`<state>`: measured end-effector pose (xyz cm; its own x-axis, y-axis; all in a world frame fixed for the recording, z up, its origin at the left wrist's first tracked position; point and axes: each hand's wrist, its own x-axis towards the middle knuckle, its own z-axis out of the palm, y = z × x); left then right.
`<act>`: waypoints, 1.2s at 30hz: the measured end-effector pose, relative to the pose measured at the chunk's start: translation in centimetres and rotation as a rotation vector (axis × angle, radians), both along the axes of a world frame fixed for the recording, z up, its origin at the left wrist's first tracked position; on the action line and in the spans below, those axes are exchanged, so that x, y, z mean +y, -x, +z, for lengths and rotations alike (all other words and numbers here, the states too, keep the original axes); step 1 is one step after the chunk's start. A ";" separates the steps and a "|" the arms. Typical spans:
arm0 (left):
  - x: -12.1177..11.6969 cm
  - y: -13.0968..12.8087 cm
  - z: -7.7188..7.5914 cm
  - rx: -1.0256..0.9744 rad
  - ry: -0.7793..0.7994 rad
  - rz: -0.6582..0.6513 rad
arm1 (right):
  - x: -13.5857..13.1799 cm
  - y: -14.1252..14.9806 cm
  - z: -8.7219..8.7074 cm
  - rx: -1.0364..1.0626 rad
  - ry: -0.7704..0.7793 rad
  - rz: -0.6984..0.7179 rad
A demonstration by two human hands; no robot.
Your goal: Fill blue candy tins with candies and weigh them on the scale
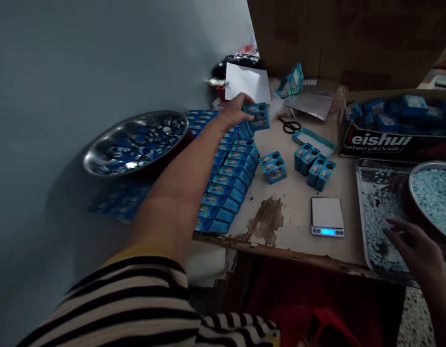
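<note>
My left hand point(237, 112) is stretched far over the table, its fingers and thumb closed on a small blue printed box point(259, 117). Beneath and beside that hand, rows of similar blue boxes point(228, 178) stand packed close together. My right hand point(416, 248) hovers over a metal tray point(365, 241) of pale blue candies point(380, 217), fingers loosely bent and apart, with nothing visible in them. Between my hands, a pair of blue boxes point(273, 168) and several more boxes point(314, 166) stand on the table near a small digital scale point(327, 217) with a lit display.
A metal bowl point(136, 144) of blue and silver pieces sits at left by the wall. At right are a round bowl point(412, 183) of candies and a carton point(385, 142) of blue packs. Scissors point(290, 126), white paper point(246, 83) and an open blue carton point(313, 142) lie farther back.
</note>
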<state>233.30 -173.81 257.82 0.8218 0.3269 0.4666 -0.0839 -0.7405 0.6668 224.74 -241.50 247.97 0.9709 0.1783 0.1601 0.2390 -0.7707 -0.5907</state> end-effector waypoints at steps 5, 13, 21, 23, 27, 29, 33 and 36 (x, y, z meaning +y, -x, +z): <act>2.4 1.4 -2.8 0.353 0.015 -0.052 | 1.8 2.7 -1.4 0.029 -0.176 -0.120; -0.2 4.9 -3.7 0.372 -0.170 -0.013 | 10.9 -0.1 1.8 0.031 -0.211 0.196; -12.9 11.3 -7.6 0.413 -0.495 -0.030 | 10.6 -1.0 1.7 -0.036 -0.156 0.199; -14.7 12.2 -8.1 0.446 -0.527 0.031 | 10.1 -0.9 1.5 -0.098 -0.135 0.218; -16.1 12.5 -8.6 0.293 -0.597 -0.061 | 8.7 -0.6 0.5 -0.224 -0.058 0.246; -16.3 12.3 -8.9 0.248 -0.569 -0.107 | 7.8 -0.3 -0.1 -0.243 -0.048 0.230; -17.7 12.6 -8.8 0.194 -0.415 -0.083 | 5.5 0.5 -0.7 -0.253 -0.046 0.190; -20.8 14.2 -7.5 0.185 -0.462 -0.165 | 3.0 0.6 -0.7 -0.283 0.052 0.111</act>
